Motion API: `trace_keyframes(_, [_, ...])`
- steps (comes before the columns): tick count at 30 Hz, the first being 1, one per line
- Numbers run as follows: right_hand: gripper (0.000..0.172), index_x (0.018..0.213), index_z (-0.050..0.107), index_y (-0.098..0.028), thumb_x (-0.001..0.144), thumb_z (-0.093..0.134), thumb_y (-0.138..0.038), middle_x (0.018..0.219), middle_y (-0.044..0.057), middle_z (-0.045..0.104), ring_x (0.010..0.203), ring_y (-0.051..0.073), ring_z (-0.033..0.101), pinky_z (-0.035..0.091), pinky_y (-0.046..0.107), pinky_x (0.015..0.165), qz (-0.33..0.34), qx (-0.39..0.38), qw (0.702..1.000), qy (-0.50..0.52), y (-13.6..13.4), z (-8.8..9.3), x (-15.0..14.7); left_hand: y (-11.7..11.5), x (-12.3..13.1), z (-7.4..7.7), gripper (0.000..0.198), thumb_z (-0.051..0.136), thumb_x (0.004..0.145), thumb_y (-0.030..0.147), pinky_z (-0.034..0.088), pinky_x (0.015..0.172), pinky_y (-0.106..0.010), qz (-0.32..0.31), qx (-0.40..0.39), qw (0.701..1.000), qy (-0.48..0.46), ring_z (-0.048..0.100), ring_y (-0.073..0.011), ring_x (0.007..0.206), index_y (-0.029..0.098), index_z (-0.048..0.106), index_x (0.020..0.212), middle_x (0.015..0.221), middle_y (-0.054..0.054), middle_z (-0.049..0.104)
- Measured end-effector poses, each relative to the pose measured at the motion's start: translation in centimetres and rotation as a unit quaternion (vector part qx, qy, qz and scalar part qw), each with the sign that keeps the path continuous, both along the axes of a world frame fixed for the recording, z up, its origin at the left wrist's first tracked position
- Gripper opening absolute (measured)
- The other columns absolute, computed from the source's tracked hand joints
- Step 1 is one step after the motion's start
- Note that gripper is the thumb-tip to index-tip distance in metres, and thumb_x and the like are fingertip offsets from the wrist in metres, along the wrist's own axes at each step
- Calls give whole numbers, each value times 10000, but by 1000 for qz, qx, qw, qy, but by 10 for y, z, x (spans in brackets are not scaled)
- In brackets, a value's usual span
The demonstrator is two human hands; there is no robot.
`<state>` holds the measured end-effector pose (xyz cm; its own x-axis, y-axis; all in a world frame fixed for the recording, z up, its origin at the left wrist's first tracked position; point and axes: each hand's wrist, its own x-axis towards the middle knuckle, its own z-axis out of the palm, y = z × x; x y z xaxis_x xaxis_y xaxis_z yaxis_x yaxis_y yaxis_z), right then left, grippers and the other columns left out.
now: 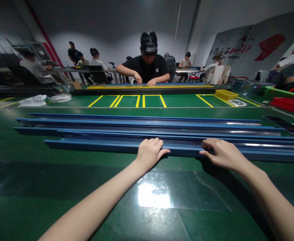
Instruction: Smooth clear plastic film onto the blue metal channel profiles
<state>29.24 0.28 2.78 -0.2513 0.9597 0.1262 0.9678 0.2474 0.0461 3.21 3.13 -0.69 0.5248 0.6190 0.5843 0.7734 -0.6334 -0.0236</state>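
Observation:
Several long blue rails lie side by side across the green table. Both my hands grip the nearest blue rail at its middle. My left hand has its fingers curled over the rail's top edge and the thumb along its front face. A little to the right, my right hand holds the same rail the same way, fingers bent over the top.
Across the table a person in black works on a black and yellow rail. A yellow bin, a red tray and a green tray stand far right. White bags lie far left. More people sit behind.

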Motion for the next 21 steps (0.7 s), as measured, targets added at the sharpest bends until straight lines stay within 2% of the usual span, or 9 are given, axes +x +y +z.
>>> trace_keyframes(7, [252,735,516,-210,771,404,-433,756,27,595,671,161,547,336,238,531,22,20,1000,1,-1,0,-1,0,2,-3,359,385,817,488,275,583,-285,7,24,1000,10,499,-147,638,170,504,699,654,-11,565])
trace_keyframes(12, [350,734,531,-202,786,367,-507,778,52,589,709,172,546,339,245,542,58,60,996,-16,1,-8,-10,0,2,-4,345,379,827,469,278,593,-295,0,24,999,25,504,-154,660,168,514,726,688,-18,577])
trace_keyframes(21, [288,803,520,-189,833,357,-425,778,48,549,710,148,506,355,236,605,127,126,984,0,2,-17,-23,1,2,-7,350,353,842,452,270,598,-305,-2,26,999,34,505,-160,662,170,518,717,685,-22,578])
